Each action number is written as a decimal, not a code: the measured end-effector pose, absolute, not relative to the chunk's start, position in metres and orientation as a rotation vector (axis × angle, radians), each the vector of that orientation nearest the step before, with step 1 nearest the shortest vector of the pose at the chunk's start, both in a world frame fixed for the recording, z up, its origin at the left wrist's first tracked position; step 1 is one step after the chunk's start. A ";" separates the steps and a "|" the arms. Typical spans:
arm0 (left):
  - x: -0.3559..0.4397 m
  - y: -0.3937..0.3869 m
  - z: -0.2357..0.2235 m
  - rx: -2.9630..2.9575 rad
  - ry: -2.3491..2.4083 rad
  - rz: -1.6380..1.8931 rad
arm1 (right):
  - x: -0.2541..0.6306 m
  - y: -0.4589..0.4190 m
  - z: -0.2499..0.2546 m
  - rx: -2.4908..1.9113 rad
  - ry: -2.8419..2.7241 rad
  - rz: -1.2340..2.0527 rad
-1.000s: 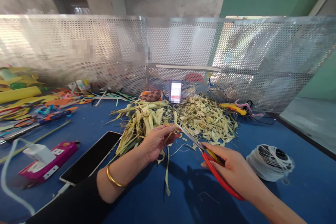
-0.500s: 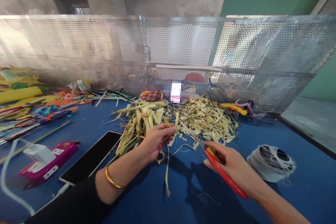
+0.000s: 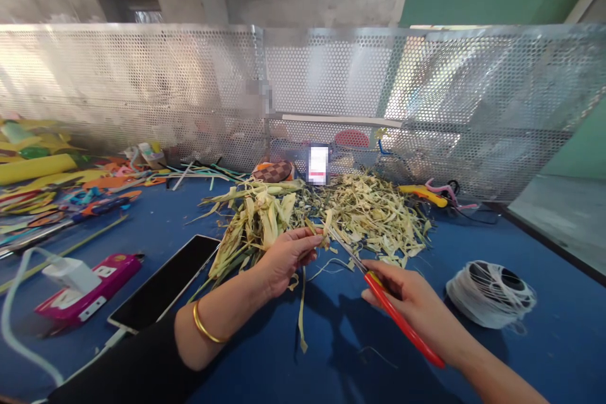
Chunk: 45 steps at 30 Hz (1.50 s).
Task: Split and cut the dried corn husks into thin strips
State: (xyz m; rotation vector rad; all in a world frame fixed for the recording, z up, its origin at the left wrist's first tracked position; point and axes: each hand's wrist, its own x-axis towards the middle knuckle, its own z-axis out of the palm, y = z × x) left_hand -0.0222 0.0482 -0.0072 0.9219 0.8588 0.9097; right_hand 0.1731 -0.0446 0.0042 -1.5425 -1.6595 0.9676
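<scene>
The strip (image 3: pixel 328 222) stood near-upright, pinched in the fingertips of your left hand (image 3: pixel 290 259); the scissors (image 3: pixel 387 303), handles gripped in your right hand's (image 3: pixel 413 297) curled fingers, slanted up-left toward it. Whether their tips touched it, you could not tell.

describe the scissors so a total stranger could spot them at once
On the blue tabletop, find the loose heap of pale yellow-green plant shreds. Nearer the camera, the person's bare right grip holds the metal-bladed scissors. Their long red handle sets them apart from the pale shreds.
</scene>
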 end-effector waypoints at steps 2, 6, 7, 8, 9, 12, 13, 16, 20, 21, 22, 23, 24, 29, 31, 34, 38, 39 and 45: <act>-0.022 0.047 -0.007 0.918 0.858 0.903 | 0.171 -0.044 0.002 -1.499 -1.643 1.001; -0.022 0.047 -0.008 0.896 0.859 0.901 | 0.168 -0.042 -0.004 -1.421 -1.620 1.078; -0.022 0.047 -0.008 0.886 0.859 0.901 | 0.168 -0.042 -0.005 -1.414 -1.611 1.081; -0.022 0.047 -0.009 0.875 0.858 0.900 | 0.167 -0.042 -0.006 -1.411 -1.603 1.079; -0.022 0.048 -0.009 0.862 0.857 0.901 | 0.166 -0.042 -0.007 -1.407 -1.594 1.075; -0.021 0.048 -0.011 0.834 0.850 0.900 | 0.164 -0.043 -0.010 -1.403 -1.572 1.062; -0.021 0.049 -0.011 0.829 0.846 0.900 | 0.163 -0.043 -0.011 -1.404 -1.567 1.055; -0.021 0.049 -0.010 0.819 0.839 0.895 | 0.162 -0.043 -0.016 -1.420 -1.558 1.024; -0.021 0.047 -0.009 0.806 0.849 0.897 | 0.160 -0.041 -0.022 -1.439 -1.501 0.983; -0.021 0.047 -0.008 0.799 0.861 0.911 | 0.160 -0.040 -0.022 -1.442 -1.456 0.968; -0.021 0.046 -0.007 0.791 0.876 0.929 | 0.160 -0.039 -0.021 -1.440 -1.404 0.954; -0.021 0.046 -0.006 0.781 0.893 0.950 | 0.160 -0.038 -0.020 -1.433 -1.349 0.944; -0.021 0.045 -0.005 0.770 0.907 0.968 | 0.160 -0.037 -0.018 -1.417 -1.297 0.940; -0.019 0.034 0.003 0.776 0.803 0.965 | 0.162 -0.036 -0.012 -1.295 -1.084 1.025; -0.017 0.028 0.005 0.790 0.727 0.928 | 0.162 -0.036 -0.011 -1.258 -1.036 1.085; -0.014 0.021 0.002 0.788 0.651 0.895 | 0.158 -0.038 -0.012 -1.209 -0.981 1.186; -0.009 0.014 -0.007 0.796 0.576 0.856 | 0.149 -0.039 -0.012 -1.156 -0.951 1.309; -0.008 0.013 -0.009 0.803 0.569 0.840 | 0.147 -0.039 -0.012 -1.154 -0.951 1.327; -0.008 0.012 -0.011 0.914 0.601 0.798 | 0.150 -0.038 -0.011 -1.242 -1.043 1.306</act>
